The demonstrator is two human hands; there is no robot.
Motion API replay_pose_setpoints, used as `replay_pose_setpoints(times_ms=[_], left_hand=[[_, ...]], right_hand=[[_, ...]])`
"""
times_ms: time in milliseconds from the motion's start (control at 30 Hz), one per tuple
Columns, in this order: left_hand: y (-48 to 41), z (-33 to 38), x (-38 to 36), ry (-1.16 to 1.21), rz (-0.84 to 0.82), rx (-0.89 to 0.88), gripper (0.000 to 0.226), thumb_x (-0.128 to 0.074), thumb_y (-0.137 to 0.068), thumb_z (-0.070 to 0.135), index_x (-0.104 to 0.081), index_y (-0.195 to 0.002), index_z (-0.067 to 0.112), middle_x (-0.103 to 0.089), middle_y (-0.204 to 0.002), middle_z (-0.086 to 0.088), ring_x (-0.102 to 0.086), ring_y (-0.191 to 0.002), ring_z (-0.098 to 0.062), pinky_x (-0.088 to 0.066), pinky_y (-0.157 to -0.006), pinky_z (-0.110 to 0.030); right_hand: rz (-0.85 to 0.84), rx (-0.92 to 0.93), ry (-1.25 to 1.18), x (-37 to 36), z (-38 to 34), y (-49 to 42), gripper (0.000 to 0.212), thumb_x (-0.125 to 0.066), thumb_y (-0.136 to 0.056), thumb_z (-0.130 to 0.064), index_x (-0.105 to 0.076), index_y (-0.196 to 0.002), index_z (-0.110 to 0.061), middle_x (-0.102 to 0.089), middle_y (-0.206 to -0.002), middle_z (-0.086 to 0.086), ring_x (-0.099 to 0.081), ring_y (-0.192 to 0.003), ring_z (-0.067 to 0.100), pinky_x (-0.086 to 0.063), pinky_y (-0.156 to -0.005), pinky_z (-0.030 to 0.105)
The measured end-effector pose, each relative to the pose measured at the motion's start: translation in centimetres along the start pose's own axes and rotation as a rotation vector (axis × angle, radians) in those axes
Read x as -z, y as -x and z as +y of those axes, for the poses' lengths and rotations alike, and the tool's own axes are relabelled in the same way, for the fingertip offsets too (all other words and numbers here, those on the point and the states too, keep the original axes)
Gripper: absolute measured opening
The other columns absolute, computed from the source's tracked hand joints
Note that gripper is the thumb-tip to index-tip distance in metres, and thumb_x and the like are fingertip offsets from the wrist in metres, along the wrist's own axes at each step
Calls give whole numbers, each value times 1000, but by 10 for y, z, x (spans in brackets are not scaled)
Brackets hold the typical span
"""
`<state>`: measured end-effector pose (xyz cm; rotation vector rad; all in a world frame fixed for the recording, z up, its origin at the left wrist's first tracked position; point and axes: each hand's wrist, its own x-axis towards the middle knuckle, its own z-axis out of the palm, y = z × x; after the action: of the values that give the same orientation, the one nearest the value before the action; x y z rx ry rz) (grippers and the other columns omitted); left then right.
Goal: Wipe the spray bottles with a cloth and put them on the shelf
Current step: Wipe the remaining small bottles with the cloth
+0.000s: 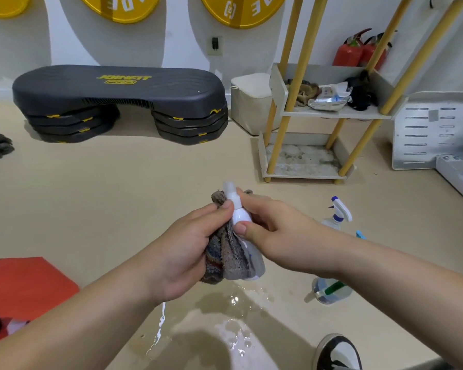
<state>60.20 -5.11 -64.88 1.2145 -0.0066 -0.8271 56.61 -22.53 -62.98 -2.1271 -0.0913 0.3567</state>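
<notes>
Head view: the small white spray bottle [239, 217] is up off the floor [118, 196], mid-scene, held between both hands. Its long axis runs roughly upright, with the cap end pointing up and far and leaning a bit left. It's plain smooth white with a rounded shoulder and a narrow cap, and the lower part is wrapped in a grey-brown cloth [225, 257].

The left hand [190, 244] grips the cloth against the bottle, thumb up by the neck. The right hand [275, 231] pinches the bottle's shoulder, thumb on the near side.

The shelf [332, 113] is far right. A blue-trigger bottle [337, 212] and a green-trigger bottle [329, 289] are on the floor to the right.
</notes>
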Motion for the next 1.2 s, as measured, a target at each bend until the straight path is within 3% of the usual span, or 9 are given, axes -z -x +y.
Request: replay_pose_setpoints(times_ms=[100, 200, 267, 467, 633, 767, 900, 1100, 1200], left_hand=[[1, -6, -6, -82, 77, -56, 34, -49, -109, 34, -72, -125, 13, -78, -117, -14, -75, -110, -31, -61, -92, -42], [3, -15, -11, -301, 229, -108, 33, -49, -110, 35, -71, -113, 9, -77, -103, -22, -77, -87, -28, -59, -65, -27], [4, -9, -11, -264, 266, -137, 35, -49, -111, 36, -70, -112, 8, -72, -106, -31, -71, -78, -31, -57, -63, -32], [4, 13, 5, -612, 232, -434, 37, -42, -110, 39, -63, -99, 10, -64, -90, -18, -58, -71, -20, -47, -67, -34], [-9, 7, 31, -1333, 35, -753, 37, -50, -102, 33, -61, -138, 30, -56, -115, 11, -61, -100, -9, -49, -84, -27], [-11, 9, 30, -1192, 140, -741, 13, -52, -101, 41, -61, -103, 31, -62, -82, 13, -59, -78, -5, -44, -68, -24], [-19, 8, 13, -1076, 400, -519, 46, -44, -107, 47, -48, -67, 25, -53, -54, 12, -48, -59, -12, -36, -57, -32], [-23, 29, 25, -476, 569, -306, 54, -41, -112, 39, -68, -76, 9, -68, -55, -1, -60, -47, -13, -45, -49, -20], [-16, 34, 27, -518, 533, -382, 51, -37, -112, 45, -67, -84, 14, -74, -66, -2, -69, -57, -16, -53, -54, -26]], right_hand=[[29, -60, -46, 1, 3, -2, 23, -59, -103, -21, -64, -126, -22, -74, -111, 7, -69, -106, 24, -58, -94, 41], [76, -256, -47, 5, 7, -6, 54, -77, -92, -30, -56, -140, -18, -72, -102, 5, -63, -76, 9, -48, -53, 12], [116, -272, 42, 8, 9, -9, 36, -79, -89, -38, -70, -114, -14, -70, -86, 0, -53, -57, 2, -36, -41, 10], [61, -201, 190, 7, 7, -7, 20, -76, -89, -42, -72, -97, -24, -73, -89, -4, -67, -78, 14, -51, -62, 23], [86, 15, 387, 6, 6, -6, 15, -66, -96, -30, -62, -107, -22, -61, -91, -8, -57, -81, 9, -48, -75, 28], [114, 132, 524, 10, -2, 0, 19, -67, -95, -37, -53, -100, -24, -48, -92, -12, -47, -81, 4, -37, -70, 25], [74, 87, 612, -1, -7, 4, 20, -62, -96, -45, -55, -103, -28, -49, -96, -11, -47, -85, 7, -45, -74, 34], [195, -18, 655, 10, -10, 1, 26, -63, -96, -49, -59, -111, -29, -53, -104, -9, -52, -93, 17, -49, -74, 37], [209, -21, 639, 13, -7, 1, 25, -63, -96, -48, -60, -111, -28, -54, -102, -8, -53, -92, 17, -51, -77, 38]])
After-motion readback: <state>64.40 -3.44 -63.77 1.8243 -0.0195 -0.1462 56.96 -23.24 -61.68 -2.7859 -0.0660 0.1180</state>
